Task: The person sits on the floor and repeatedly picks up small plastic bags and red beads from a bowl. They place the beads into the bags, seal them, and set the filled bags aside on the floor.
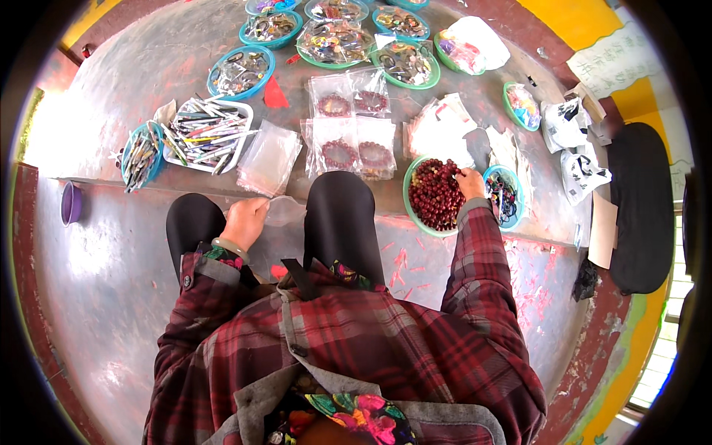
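Observation:
My left hand (245,222) is closed on the edge of a clear plastic bag (285,211), which hangs between my knees. At the right, my right hand (470,183) reaches over the rim of a green bowl (410,210) heaped with dark red bead bracelets (435,194). Its fingers are curled down onto the beads at the bowl's right side, pinching a bracelet; the fingertips are partly hidden. Ahead of my knees lie several clear bags with a red bracelet in each, such as one bagged bracelet (339,154). A stack of flat clear bags (268,157) lies left of them.
A white tray of pens (243,152) and a blue basket of pens (141,157) stand at the left. Right of the bracelets is a blue bowl of dark small items (504,194). Several baskets of packaged trinkets (335,43) fill the back. White plastic bags (582,174) sit far right.

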A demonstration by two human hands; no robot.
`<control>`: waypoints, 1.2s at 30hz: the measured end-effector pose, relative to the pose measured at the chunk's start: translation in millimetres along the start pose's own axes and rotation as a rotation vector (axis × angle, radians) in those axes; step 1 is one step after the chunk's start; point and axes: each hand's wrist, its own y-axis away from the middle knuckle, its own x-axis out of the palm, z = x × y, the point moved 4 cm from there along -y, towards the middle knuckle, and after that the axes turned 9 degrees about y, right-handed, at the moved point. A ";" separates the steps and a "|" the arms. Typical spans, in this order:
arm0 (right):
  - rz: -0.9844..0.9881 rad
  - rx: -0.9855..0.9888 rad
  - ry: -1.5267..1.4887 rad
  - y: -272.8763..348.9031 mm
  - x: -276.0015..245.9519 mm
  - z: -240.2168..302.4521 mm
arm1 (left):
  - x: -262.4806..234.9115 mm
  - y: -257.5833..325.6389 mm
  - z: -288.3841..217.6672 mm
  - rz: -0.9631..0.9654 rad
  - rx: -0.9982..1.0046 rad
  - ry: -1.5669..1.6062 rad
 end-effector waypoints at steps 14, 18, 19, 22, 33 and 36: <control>0.143 0.034 -0.617 92.4 -91.3 82.5 | -16.1 15.6 2.9 -0.057 0.102 -0.021; 0.171 -0.181 -0.626 121.6 -122.0 154.4 | -15.7 15.8 8.9 -0.109 0.174 0.015; 0.176 -0.229 -0.642 132.1 -131.2 176.3 | -14.9 15.9 11.3 -0.101 0.175 -0.001; 0.249 -0.364 -0.768 154.9 -146.2 245.8 | -19.8 19.4 19.8 -0.101 0.179 -0.037; 0.219 -0.970 -0.690 221.7 -133.2 407.5 | -27.7 28.2 11.7 0.000 -0.067 0.273; 0.086 -1.021 -0.501 233.0 -133.8 421.0 | -29.5 28.1 14.3 0.037 -0.027 0.096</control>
